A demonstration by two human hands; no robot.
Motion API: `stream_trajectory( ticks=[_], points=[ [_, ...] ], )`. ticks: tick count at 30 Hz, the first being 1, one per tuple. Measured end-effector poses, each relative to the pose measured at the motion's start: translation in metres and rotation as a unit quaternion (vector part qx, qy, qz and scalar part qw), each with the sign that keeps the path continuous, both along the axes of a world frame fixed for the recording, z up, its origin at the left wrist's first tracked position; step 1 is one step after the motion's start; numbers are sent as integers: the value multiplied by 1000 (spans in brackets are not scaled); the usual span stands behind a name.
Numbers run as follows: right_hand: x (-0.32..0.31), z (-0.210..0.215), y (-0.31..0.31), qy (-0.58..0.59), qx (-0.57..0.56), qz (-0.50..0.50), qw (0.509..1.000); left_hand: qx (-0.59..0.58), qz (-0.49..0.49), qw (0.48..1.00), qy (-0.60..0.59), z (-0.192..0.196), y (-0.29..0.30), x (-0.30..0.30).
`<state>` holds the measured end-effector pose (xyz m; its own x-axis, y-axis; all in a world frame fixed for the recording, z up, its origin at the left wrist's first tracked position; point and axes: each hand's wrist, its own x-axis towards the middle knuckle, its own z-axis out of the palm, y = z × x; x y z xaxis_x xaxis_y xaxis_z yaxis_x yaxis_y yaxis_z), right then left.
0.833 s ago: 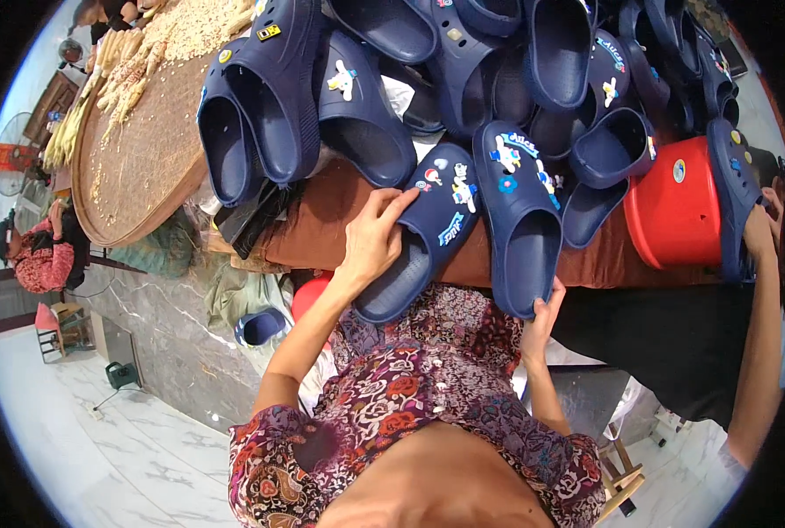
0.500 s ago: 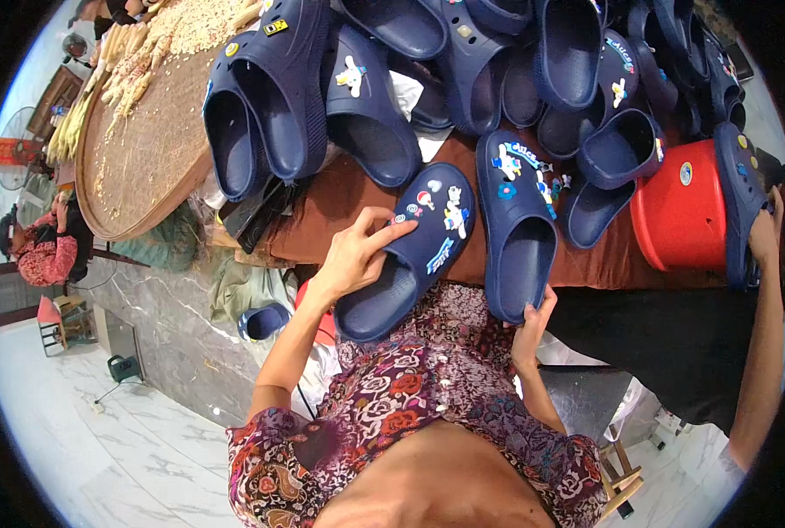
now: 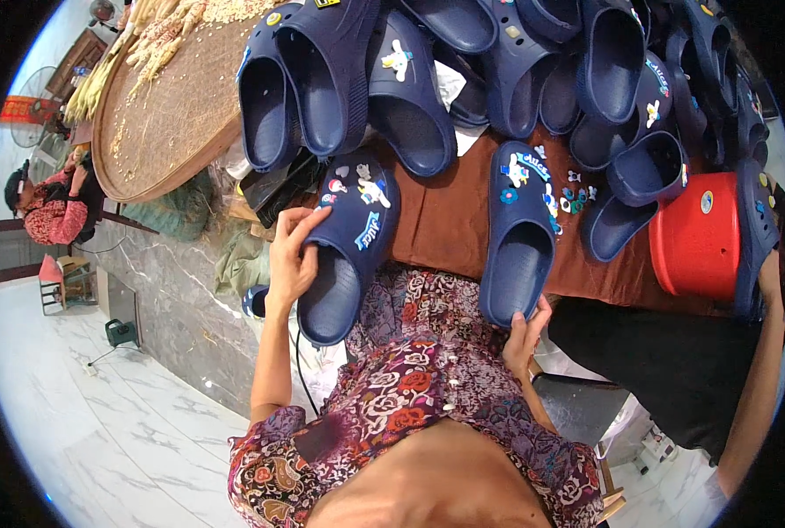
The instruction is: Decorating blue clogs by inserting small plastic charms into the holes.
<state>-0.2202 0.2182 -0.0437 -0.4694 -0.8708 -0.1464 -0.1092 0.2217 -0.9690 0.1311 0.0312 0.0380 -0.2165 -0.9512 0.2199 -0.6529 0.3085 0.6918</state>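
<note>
Gripping navy clogs, left hand (image 3: 291, 260) fingers wrapped, right hand (image 3: 524, 339) fingers pinching heel, brown tabletop (image 3: 441, 220), marble floor (image 3: 102, 422).

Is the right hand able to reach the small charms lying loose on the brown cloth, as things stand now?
Probably yes. The right hand grips the heel of one navy clog, and the loose charms lie just past it on bare brown cloth, nothing covering them; it must first let go.

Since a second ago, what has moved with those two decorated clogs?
The left hand has pulled the left clog away from the right clog, down toward the table edge, opening a gap of brown cloth. The right hand stays at the right clog's heel; the clog pile and red tub are unchanged.
</note>
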Motion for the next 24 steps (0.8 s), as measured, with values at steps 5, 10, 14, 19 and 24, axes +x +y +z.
stream_trajectory(
  ticks=[5,10,14,19,24],
  points=[
    [7,-3,-3,-58,-11,39,997,-43,2,999,0,-12,-15,-17],
    [13,3,-9,-129,-33,64,989,-94,11,995,13,-27,-35,-39],
    [17,-3,-7,-149,-50,82,984,-122,3,992,-1,-34,-53,-53],
    [16,5,-12,-146,11,151,978,-87,16,996,-14,-24,-49,-61],
    [7,16,-19,-102,52,176,978,-69,18,997,12,-23,-44,-58]
  ],
)
